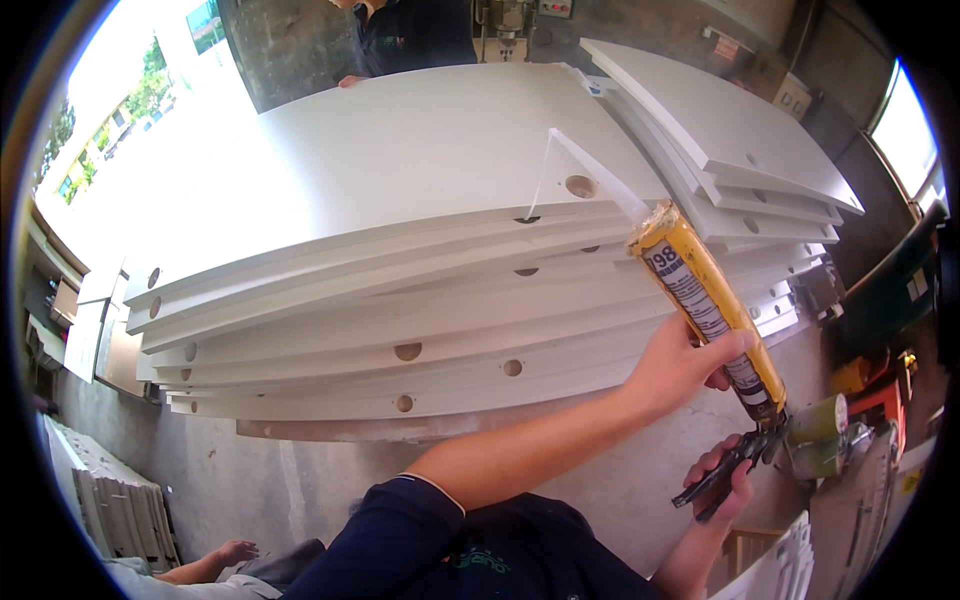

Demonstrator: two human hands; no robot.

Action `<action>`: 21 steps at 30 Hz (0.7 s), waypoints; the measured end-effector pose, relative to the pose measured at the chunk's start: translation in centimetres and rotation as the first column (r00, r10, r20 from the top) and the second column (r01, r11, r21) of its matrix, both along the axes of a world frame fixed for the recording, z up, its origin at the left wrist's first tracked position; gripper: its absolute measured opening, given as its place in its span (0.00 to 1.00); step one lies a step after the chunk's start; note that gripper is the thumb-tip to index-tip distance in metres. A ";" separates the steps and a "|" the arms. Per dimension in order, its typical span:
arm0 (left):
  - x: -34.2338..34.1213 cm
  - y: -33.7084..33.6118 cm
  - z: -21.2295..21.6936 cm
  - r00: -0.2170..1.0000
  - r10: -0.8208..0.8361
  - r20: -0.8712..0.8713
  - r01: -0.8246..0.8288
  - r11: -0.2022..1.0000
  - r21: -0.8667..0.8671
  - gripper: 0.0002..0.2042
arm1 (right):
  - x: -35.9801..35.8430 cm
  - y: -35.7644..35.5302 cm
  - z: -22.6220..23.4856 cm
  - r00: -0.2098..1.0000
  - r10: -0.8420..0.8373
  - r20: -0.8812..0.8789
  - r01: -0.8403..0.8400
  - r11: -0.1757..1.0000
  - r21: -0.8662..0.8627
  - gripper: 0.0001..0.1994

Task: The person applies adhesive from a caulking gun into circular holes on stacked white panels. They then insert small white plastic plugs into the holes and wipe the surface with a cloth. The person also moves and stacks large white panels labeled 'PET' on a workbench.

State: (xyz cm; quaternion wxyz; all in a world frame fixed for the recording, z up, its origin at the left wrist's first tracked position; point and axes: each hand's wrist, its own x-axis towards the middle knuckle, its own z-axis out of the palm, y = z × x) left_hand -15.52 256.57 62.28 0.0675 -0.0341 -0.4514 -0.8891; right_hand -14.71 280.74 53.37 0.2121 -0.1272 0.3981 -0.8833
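A yellow caulking gun [722, 325] with a labelled cartridge slants up across the right half of the view. My left hand [672, 368] wraps its barrel from below, thumb across the tube. Around the black handle and trigger is closed my right hand [728, 478], lower right. The pale tapered nozzle [600, 172] points up and left over the top white panel [420, 150]. From its tip a thin white strand [540, 178] hangs towards a dark notch [527, 220] in that panel's front edge. A round hole [580, 187] lies close behind the notch.
Several white panels with edge holes are stacked under the top one. More panels [730, 130] lie skewed at right. Behind the stack a person [412, 38] rests a hand on its far edge. Another person's hand [237, 551] shows lower left, near upright boards [115, 495]. Cans [818, 422] stand at right.
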 end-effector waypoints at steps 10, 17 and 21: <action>-0.4 1.7 0.4 0.994 0.108 -0.031 -0.110 0.989 -0.094 0.19 | 0.4 -0.4 -1.3 0.997 0.073 0.011 -0.072 0.995 -0.064 0.20; 0.6 2.5 3.5 0.955 0.175 -0.238 -0.265 0.865 -0.426 0.22 | 0.3 -0.7 -1.7 0.989 0.131 -0.063 -0.142 0.958 -0.249 0.17; 2.0 2.3 3.3 0.971 0.050 -0.233 -0.135 0.921 -0.366 0.27 | 0.6 -0.2 -2.8 0.977 0.210 -0.046 -0.211 0.905 -0.369 0.17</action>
